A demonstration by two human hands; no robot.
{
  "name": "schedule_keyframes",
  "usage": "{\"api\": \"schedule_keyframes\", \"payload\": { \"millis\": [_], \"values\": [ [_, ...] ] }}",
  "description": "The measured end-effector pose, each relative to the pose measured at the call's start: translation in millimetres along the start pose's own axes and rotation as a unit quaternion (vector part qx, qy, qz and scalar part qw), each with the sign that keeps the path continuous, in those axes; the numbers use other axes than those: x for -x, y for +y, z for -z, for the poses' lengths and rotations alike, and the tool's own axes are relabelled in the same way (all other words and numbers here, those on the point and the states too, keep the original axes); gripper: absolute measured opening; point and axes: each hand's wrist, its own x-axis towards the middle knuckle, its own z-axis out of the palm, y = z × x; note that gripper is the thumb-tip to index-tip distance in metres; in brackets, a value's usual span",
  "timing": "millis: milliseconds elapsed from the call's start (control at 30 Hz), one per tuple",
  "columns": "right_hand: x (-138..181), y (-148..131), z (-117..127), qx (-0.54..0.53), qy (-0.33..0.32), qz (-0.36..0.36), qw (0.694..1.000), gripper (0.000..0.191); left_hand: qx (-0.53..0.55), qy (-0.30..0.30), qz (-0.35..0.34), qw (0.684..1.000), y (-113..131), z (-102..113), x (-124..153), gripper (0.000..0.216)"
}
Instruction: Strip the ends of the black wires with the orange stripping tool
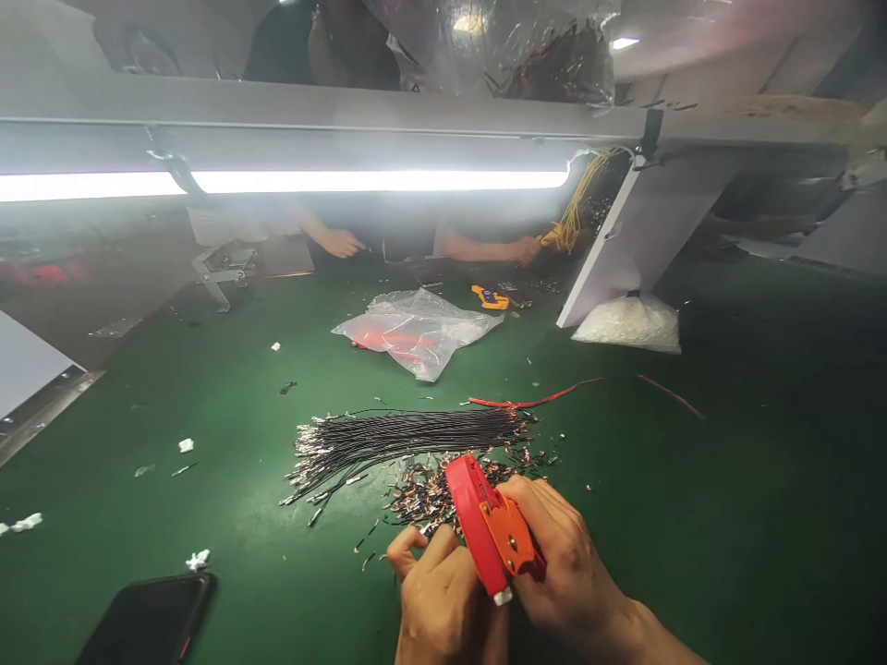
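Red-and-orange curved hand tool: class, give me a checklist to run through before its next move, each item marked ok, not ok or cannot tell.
1. Red-and-orange curved hand tool gripped by the right hand: ok.
2. Left hand holding a wire: cannot tell; its curled fingers hide any contents.
3. Bundle of thin black wires lying roughly side by side: ok.
4. Space just beyond the hands free of offcuts: not ok; loose black-and-copper wire scraps lie there.
5. Black rectangular phone apart from both hands: ok.

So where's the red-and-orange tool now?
In the head view, low and just right of centre, the red-and-orange tool is in the right hand, near the pile of black wire scraps.
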Motion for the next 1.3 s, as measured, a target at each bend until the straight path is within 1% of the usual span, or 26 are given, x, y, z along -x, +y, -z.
{"api": "schedule_keyframes", "payload": {
  "millis": [67, 167, 233, 300, 467, 567, 733, 867, 967, 1100, 1200, 1300],
  "values": [
    [-1, 3, 1, 0.017, 0.008, -0.001, 1.0, 0.017, -0.014, 0.002, 0.003, 1.0, -1, -1, 3, 0.025],
    [-2, 12, 3, 0.041, 0.041, -0.039, 0.998, 0.022, -0.033, -0.01, 0.006, 0.999, -5, -5, 10, 0.028],
    [-1, 18, 5, 0.043, 0.057, -0.069, 0.995, 0.025, -0.023, -0.013, 0.003, 1.0, -7, -8, 15, 0.029],
    [0, 21, 6, 0.037, 0.062, -0.079, 0.994, 0.026, -0.005, -0.006, 0.0, 1.0, -8, -11, 17, 0.027],
    [0, 19, 4, 0.002, 0.027, -0.071, 0.997, 0.024, 0.015, 0.014, 0.009, 1.0, -8, -15, 15, 0.025],
    [0, 19, 3, 0.0, 0.006, -0.05, 0.999, 0.024, 0.02, 0.02, 0.007, 1.0, -8, -14, 14, 0.024],
    [2, 15, 5, -0.003, 0.001, -0.02, 1.0, 0.028, 0.02, 0.014, 0.013, 1.0, -5, -12, 11, 0.023],
    [2, 1, 12, -0.063, -0.019, -0.003, 0.998, 0.026, 0.024, 0.03, 0.018, 0.999, 0, -8, 4, 0.021],
    [0, -8, 14, -0.115, -0.043, -0.005, 0.992, 0.018, 0.043, 0.036, 0.028, 0.998, 2, -6, 1, 0.019],
    [2, -11, 10, -0.192, -0.066, -0.032, 0.979, 0.008, 0.058, 0.004, 0.047, 0.997, -3, -5, 7, 0.02],
    [9, -9, 5, -0.247, -0.065, -0.067, 0.964, 0.01, 0.088, -0.049, 0.072, 0.992, -11, -1, 9, 0.023],
    [14, -6, 4, -0.257, -0.057, -0.082, 0.961, 0.012, 0.112, -0.1, 0.081, 0.985, -16, 5, 7, 0.021]
  ]
}}
